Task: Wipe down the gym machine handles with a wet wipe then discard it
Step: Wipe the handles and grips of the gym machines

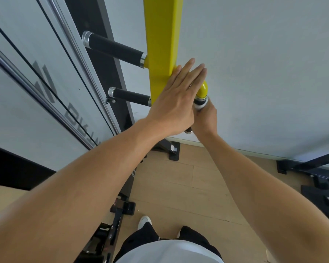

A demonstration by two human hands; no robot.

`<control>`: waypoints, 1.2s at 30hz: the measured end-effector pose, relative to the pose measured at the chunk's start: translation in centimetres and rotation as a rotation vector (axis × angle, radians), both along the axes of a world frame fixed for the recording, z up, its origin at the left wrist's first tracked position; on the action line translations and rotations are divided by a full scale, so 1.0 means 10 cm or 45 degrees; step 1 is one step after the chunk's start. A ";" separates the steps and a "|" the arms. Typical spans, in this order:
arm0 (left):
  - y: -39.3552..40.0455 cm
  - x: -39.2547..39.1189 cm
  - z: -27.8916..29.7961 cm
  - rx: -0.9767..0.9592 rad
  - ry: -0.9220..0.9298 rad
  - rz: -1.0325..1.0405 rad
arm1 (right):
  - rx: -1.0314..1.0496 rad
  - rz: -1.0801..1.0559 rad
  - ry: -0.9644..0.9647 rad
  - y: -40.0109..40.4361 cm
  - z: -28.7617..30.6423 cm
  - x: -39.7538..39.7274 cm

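The wet wipe (200,105) shows only as a sliver of white wrapped round the top of the right-hand handle (188,131), just under the yellow elbow (202,91) that joins it to the yellow post (160,44). The right hand (206,118) grips the handle with the wipe pressed under its curled fingers, so most of the cloth and the grip itself are hidden; only the metal end cap peeks out at the near end. The left hand (176,103) lies flat against the post and elbow, fingers straight and together, holding nothing — it looks like a brace. A wipe like this is likely thin, limp and damp: it weighs next to nothing, bunches easily and could slip off a smooth tube, so it is best kept spread round the grip under the palm and slid along with a firm squeeze. To the left, two more black handles jut from the post, an upper one (114,48) and a lower one (130,96), each with metal collars. Beyond them stand a dark upright, chrome rails and black cables against a pale panel. Below lie a wooden floor (179,177), black machine feet and the person's white shoe (144,222).
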State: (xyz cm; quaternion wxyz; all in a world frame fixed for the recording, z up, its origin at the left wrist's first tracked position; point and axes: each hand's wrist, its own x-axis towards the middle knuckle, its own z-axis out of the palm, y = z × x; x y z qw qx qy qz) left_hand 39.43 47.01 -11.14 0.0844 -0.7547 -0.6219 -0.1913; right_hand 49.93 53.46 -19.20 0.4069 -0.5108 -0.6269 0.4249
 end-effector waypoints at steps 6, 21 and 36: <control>0.01 0.00 -0.05 0.027 0.007 0.002 | -0.022 0.037 0.125 0.03 -0.04 -0.03; -0.10 0.19 -0.22 0.063 -0.207 0.075 | -0.565 0.182 -0.785 -0.62 -1.28 0.64; -2.54 1.33 -1.57 -0.796 -1.544 0.732 | -0.723 0.207 -0.005 -2.56 -0.98 1.57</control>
